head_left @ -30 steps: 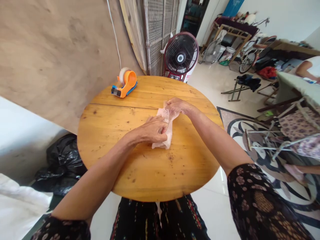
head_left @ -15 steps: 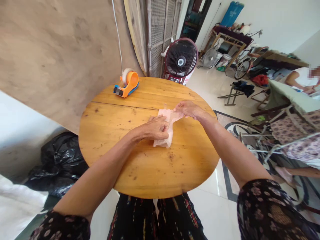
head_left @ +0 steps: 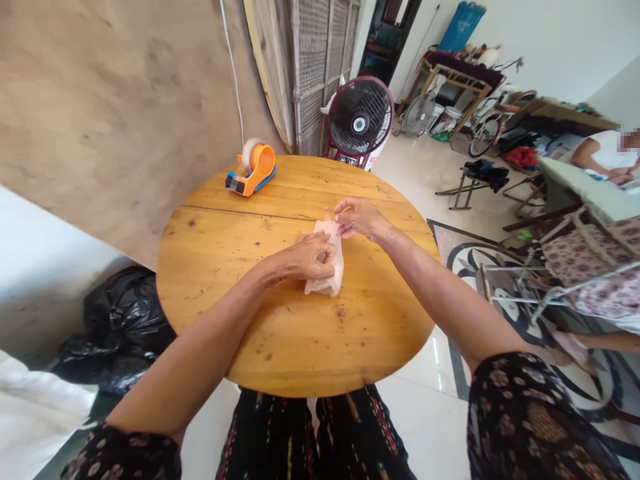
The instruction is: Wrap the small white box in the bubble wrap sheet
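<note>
Head view: pink packet [head_left: 330,284] at frame centre, flat on worktop [head_left: 280,347], long axis running roughly top to bottom. Left hand [head_left: 313,257] lies across packet's middle from left, closed down on it, thumb lowest. Right hand [head_left: 359,217] at packet's upper right corner, fingers bent, thumb and index slightly parted; cannot tell whether 2 fingertips pinch edge. Left hand nearer packet's middle. Packet's middle and left edge hidden under left hand; clear strip near top edge faint. Tape dispenser [head_left: 260,170] upper left.
</note>
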A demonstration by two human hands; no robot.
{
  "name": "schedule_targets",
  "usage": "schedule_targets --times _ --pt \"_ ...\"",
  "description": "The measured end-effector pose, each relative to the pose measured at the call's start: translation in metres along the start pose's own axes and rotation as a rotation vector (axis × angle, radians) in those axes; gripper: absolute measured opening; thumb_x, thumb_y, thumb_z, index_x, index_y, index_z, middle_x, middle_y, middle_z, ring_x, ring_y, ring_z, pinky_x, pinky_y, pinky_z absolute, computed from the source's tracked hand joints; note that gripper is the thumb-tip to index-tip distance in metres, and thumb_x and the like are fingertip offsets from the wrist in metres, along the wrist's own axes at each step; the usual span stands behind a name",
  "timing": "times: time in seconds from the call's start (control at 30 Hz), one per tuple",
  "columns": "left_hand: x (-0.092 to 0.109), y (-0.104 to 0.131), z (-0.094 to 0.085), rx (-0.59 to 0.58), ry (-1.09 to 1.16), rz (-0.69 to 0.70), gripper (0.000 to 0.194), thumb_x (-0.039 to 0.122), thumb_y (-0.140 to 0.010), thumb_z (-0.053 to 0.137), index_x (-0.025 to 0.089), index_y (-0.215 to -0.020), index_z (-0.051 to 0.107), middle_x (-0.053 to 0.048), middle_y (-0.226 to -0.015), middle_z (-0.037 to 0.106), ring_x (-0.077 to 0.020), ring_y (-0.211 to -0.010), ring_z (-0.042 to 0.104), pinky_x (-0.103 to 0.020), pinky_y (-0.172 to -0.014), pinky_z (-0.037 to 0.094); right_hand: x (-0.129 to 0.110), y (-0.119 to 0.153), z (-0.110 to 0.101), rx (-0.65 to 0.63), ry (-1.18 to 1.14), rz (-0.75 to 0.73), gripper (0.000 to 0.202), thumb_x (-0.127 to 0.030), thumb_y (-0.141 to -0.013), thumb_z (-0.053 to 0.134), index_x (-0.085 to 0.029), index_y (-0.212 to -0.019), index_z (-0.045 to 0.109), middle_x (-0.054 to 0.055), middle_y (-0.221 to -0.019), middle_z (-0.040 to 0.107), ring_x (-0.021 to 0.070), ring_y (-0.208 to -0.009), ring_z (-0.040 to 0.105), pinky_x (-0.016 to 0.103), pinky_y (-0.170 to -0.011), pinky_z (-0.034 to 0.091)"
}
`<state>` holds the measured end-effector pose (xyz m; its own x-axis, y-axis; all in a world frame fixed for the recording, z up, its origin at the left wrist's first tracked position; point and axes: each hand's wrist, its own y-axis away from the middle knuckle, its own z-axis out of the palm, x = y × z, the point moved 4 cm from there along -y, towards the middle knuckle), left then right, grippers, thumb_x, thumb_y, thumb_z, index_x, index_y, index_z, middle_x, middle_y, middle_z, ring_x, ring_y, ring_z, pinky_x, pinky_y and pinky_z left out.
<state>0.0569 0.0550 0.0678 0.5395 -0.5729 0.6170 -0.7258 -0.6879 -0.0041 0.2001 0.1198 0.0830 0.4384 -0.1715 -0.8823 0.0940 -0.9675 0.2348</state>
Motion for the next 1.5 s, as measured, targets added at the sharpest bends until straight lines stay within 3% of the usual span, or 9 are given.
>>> schedule_targets --times 0.17,0.4,0.63,0.73,0.9,1.13,1.23,1.4,1.5 --pt "0.001 0.002 0.001 0.019 0.0 0.032 0.013 0.023 -0.071 0.052 0.019 -0.063 0.043 -0.001 -0.082 0.052 -0.0198 -0.084 0.049 -0.035 -0.078 0.04 0.01 -0.009 0.006 0.0 -0.056 0.007 0.017 -0.002 -0.083 0.063 -0.017 -0.082 0.055 -0.005 -0.058 0.06 0.0088 -0.052 0.061 0.021 -0.056 0.055" --pt "0.005 0.006 -0.001 0.032 -0.007 -0.02 0.014 0.023 -0.072 0.054 0.019 -0.064 0.043 -0.003 -0.084 0.057 -0.0227 -0.093 0.053 -0.037 -0.088 0.043 0.018 -0.008 0.011 -0.058 -0.074 0.055 0.009 -0.009 -0.086 0.057 -0.018 -0.085 0.055 0.001 -0.068 0.067 0.0122 -0.059 0.065 0.023 -0.056 0.055" --pt "0.006 0.011 0.0 0.077 -0.031 -0.063 0.011 0.025 -0.071 0.054 0.019 -0.066 0.047 -0.007 -0.104 0.056 -0.0265 -0.106 0.054 -0.045 -0.1 0.041 0.02 0.001 0.013 -0.129 -0.017 -0.09 0.015 -0.003 -0.074 0.058 -0.016 -0.081 0.061 -0.001 -0.076 0.066 0.0087 -0.062 0.059 0.021 -0.061 0.053" --pt "0.006 0.011 0.001 0.062 -0.045 -0.079 0.009 0.025 -0.071 0.053 0.019 -0.067 0.048 -0.006 -0.101 0.057 -0.0268 -0.103 0.055 -0.047 -0.099 0.042 0.029 -0.003 0.012 -0.112 0.073 -0.16 0.013 -0.007 -0.073 0.059 -0.016 -0.081 0.063 -0.002 -0.078 0.065 0.0088 -0.064 0.059 0.02 -0.062 0.05" --pt "0.009 0.013 -0.001 0.047 -0.042 -0.086 0.01 0.026 -0.072 0.052 0.02 -0.066 0.047 -0.007 -0.096 0.058 -0.0286 -0.104 0.055 -0.047 -0.097 0.044 0.032 -0.002 0.015 -0.049 0.413 -0.331 0.013 -0.016 -0.079 0.06 -0.017 -0.086 0.071 0.001 -0.086 0.07 0.0131 -0.08 0.063 0.022 -0.071 0.045" --pt "0.015 0.016 -0.004 0.115 -0.067 -0.069 0.005 0.024 -0.069 0.054 0.019 -0.068 0.055 -0.009 -0.121 0.059 -0.0332 -0.13 0.043 -0.051 -0.11 0.035 0.03 0.01 0.025 0.009 0.694 -0.453 0.022 -0.017 -0.083 0.057 -0.019 -0.096 0.074 0.006 -0.099 0.067 0.0178 -0.088 0.059 0.027 -0.078 0.042" --pt "0.013 0.015 -0.003 0.13 -0.094 -0.05 0.007 0.026 -0.07 0.054 0.019 -0.068 0.056 -0.01 -0.113 0.062 -0.0324 -0.124 0.047 -0.05 -0.108 0.037 0.032 0.009 0.027 0.018 0.719 -0.478 0.018 -0.021 -0.086 0.057 -0.018 -0.093 0.073 0.006 -0.096 0.065 0.0191 -0.092 0.057 0.029 -0.082 0.041" --pt "0.011 0.014 -0.003 0.091 -0.093 -0.032 0.01 0.029 -0.07 0.051 0.019 -0.071 0.054 -0.006 -0.086 0.062 -0.0266 -0.097 0.057 -0.046 -0.096 0.043 0.035 0.005 0.027 0.03 0.712 -0.506 0.016 -0.015 -0.082 0.057 -0.018 -0.087 0.072 0.005 -0.092 0.064 0.0181 -0.089 0.055 0.029 -0.081 0.04" --pt "0.01 0.015 -0.004 0.073 -0.068 -0.045 0.011 0.03 -0.07 0.049 0.019 -0.07 0.053 -0.005 -0.084 0.062 -0.0247 -0.089 0.057 -0.042 -0.088 0.047 0.037 0.004 0.027 0.028 0.7 -0.511 0.016 -0.014 -0.081 0.056 -0.018 -0.086 0.071 0.005 -0.091 0.064 0.018 -0.087 0.054 0.029 -0.081 0.04"
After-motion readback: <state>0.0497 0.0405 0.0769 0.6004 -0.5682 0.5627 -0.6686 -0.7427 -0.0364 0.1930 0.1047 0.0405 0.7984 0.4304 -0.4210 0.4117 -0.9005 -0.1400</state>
